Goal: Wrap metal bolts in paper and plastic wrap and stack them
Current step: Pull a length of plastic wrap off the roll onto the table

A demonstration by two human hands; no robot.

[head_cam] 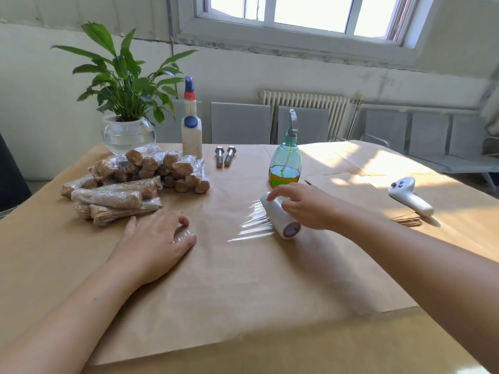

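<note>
Two bolts (225,156): bare, side by side at the far middle of the paper-covered table (243,333), heads away from the camera.
Left hand (159,242): palm down, fingers relaxed, pressing the free end of the plastic wrap (251,224) flat.
Right hand (302,205): fingers curled over the wrap roll (280,217), holding it on the table.
Wrapped stack (132,182): piled at far left, just beyond the left hand.
Hard to see: the film between the hands is nearly invisible, perhaps taut; only glints show.
</note>
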